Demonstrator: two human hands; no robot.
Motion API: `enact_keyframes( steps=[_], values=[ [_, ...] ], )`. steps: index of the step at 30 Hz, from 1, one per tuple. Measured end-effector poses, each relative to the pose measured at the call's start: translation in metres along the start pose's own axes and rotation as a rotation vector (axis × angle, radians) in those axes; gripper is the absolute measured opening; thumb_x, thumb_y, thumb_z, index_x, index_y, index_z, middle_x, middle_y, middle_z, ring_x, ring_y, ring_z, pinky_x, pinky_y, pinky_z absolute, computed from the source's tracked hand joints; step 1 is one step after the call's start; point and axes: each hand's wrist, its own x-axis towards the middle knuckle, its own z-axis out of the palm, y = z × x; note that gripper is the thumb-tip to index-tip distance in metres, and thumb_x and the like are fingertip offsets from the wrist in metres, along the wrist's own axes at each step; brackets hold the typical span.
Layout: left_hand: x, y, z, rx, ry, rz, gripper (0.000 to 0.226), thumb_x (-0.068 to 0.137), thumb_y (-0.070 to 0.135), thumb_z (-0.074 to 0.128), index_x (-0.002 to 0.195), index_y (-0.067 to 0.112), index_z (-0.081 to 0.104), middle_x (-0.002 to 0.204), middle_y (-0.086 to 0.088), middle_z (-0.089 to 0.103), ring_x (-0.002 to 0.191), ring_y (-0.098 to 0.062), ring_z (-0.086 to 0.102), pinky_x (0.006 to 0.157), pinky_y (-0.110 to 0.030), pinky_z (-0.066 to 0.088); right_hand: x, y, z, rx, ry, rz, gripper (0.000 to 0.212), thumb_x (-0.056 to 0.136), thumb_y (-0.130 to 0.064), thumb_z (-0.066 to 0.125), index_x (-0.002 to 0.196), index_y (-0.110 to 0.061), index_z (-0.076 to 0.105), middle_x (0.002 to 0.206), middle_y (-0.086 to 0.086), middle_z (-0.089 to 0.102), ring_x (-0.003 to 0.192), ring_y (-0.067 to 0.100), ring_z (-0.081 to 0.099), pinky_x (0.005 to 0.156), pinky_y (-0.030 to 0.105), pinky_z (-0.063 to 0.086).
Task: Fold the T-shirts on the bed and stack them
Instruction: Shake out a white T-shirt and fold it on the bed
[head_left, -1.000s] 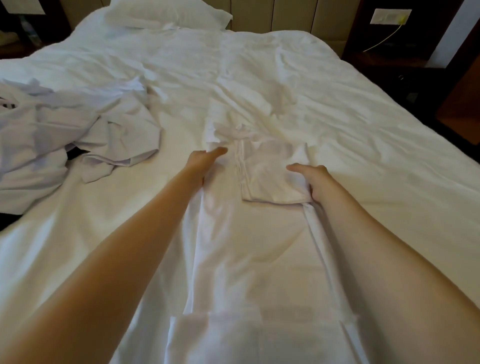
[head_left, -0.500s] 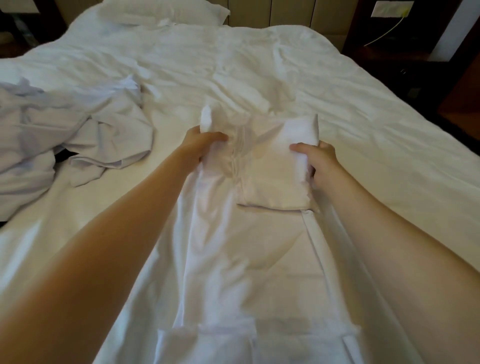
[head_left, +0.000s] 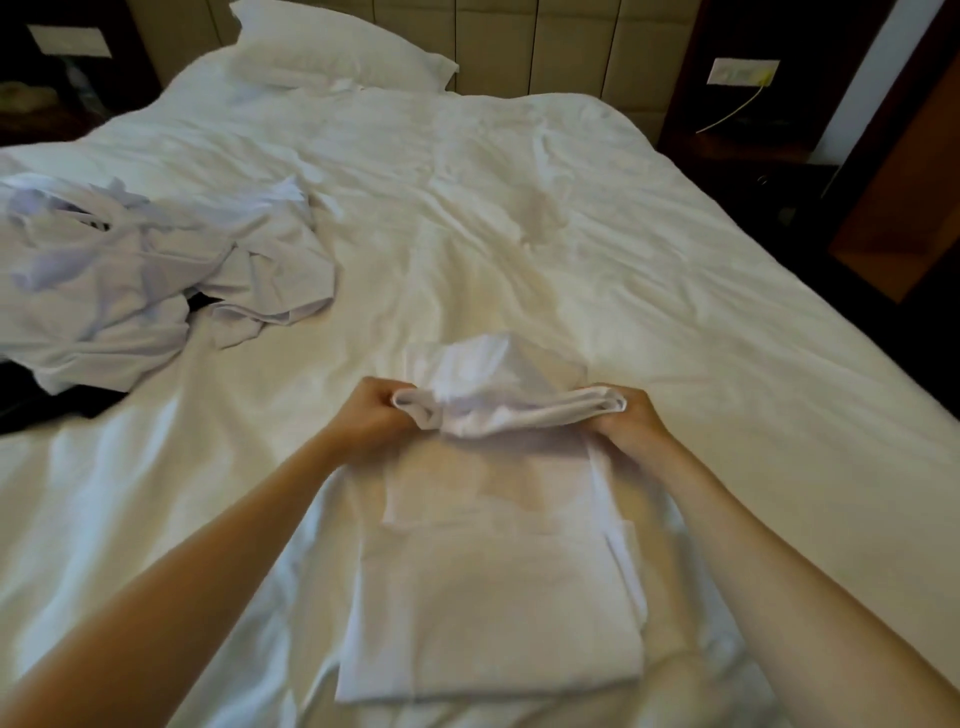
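Observation:
A white T-shirt (head_left: 498, 587), folded into a long strip, lies on the bed (head_left: 675, 322) in front of me. My left hand (head_left: 371, 415) grips its far end on the left, and my right hand (head_left: 631, 423) grips the same end on the right. That far end (head_left: 498, 400) is lifted off the bed and bunched between the hands, doubled back over the strip. The near part of the shirt lies flat. A heap of unfolded pale T-shirts (head_left: 140, 280) lies at the left.
A white pillow (head_left: 337, 57) rests at the head of the bed against a padded headboard. Dark nightstands stand at both far corners; the right one has a wall socket (head_left: 743, 70) with a yellow cable. Dark floor runs along the bed's right edge.
Both hands closed on the shirt's far end, lifted it off the bed and drew it back toward me over the strip. The view has tilted up toward the headboard.

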Motion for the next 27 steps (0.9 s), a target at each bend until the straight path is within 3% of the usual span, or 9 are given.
enact_keyframes(
  steps=[4,7,9,13,18,20,23,25,27],
  values=[
    [-0.013,-0.003,0.004,0.2,-0.06,0.052,0.062,0.046,0.054,0.056,0.076,0.002,0.071,0.064,-0.002,0.054,0.063,-0.007,0.043,0.055,-0.012,0.035,-0.014,-0.003,0.002,-0.138,-0.063,-0.042,0.028,0.078,0.005,0.065,0.084,-0.022,0.068,0.09,0.003,0.068,0.088,0.013,0.061,0.072,0.018,0.045],
    [-0.017,0.002,-0.005,0.145,-0.005,0.069,0.031,0.048,0.053,0.062,0.063,0.027,0.072,0.057,0.012,0.058,0.057,0.001,0.046,0.056,-0.012,0.038,-0.019,-0.008,0.003,-0.242,-0.017,-0.095,0.025,0.08,0.003,0.06,0.089,-0.017,0.07,0.093,0.004,0.069,0.087,0.013,0.059,0.064,0.011,0.041],
    [-0.021,0.002,-0.013,0.159,0.03,0.103,0.007,0.056,0.04,0.067,0.061,0.035,0.068,0.055,0.018,0.061,0.058,0.004,0.051,0.058,-0.009,0.038,-0.024,-0.011,-0.002,-0.215,0.048,-0.084,0.027,0.081,0.004,0.057,0.094,-0.013,0.072,0.094,0.006,0.069,0.087,0.015,0.059,0.065,0.015,0.041],
    [-0.028,-0.006,-0.018,0.475,-0.082,0.205,0.023,0.074,0.009,0.072,0.078,0.031,0.068,0.072,0.028,0.062,0.077,0.017,0.056,0.074,-0.011,0.04,-0.033,-0.001,-0.01,-0.412,-0.038,-0.097,0.019,0.079,-0.004,0.065,0.09,-0.016,0.074,0.098,0.002,0.068,0.094,0.018,0.061,0.078,0.025,0.043],
    [-0.029,0.013,-0.015,0.502,-0.223,0.175,0.027,0.057,0.038,0.046,0.081,0.045,0.056,0.108,0.009,0.058,0.103,-0.012,0.052,0.096,-0.029,0.037,-0.036,-0.016,-0.011,-0.835,-0.204,-0.213,0.019,0.08,-0.009,0.057,0.087,-0.018,0.073,0.093,-0.008,0.058,0.1,0.02,0.055,0.079,0.027,0.04],
    [-0.021,0.029,-0.008,0.435,-0.084,0.22,0.041,0.061,0.038,0.039,0.096,0.036,0.061,0.121,-0.002,0.055,0.112,-0.019,0.049,0.096,-0.031,0.035,-0.03,-0.03,-0.01,-0.714,-0.263,-0.146,0.02,0.077,-0.009,0.055,0.081,-0.018,0.073,0.092,-0.013,0.055,0.102,0.016,0.053,0.085,0.025,0.038],
    [0.003,0.058,0.018,0.542,-0.009,0.267,0.048,0.081,0.024,0.04,0.127,0.019,0.054,0.138,-0.007,0.047,0.126,-0.025,0.042,0.1,-0.032,0.031,-0.011,-0.045,0.0,-0.18,0.039,-0.004,0.019,0.065,-0.024,0.047,0.076,-0.02,0.062,0.099,-0.002,0.056,0.098,0.018,0.053,0.077,0.019,0.039],
    [0.019,0.067,0.041,0.67,-0.048,0.265,0.046,0.095,0.022,0.04,0.141,0.018,0.039,0.15,-0.007,0.033,0.137,-0.025,0.03,0.108,-0.034,0.024,0.009,-0.043,0.009,-0.106,0.251,0.141,0.023,0.078,-0.026,0.05,0.097,-0.016,0.057,0.115,0.006,0.055,0.106,0.024,0.053,0.081,0.025,0.04],
    [0.03,0.061,0.061,0.759,-0.117,0.17,0.05,0.1,0.03,0.034,0.148,0.021,0.024,0.157,-0.008,0.016,0.143,-0.025,0.016,0.113,-0.037,0.015,0.026,-0.033,0.016,-0.082,0.298,0.353,0.041,0.084,-0.028,0.057,0.118,-0.006,0.049,0.124,0.013,0.054,0.111,0.03,0.054,0.079,0.029,0.042]
  ],
)
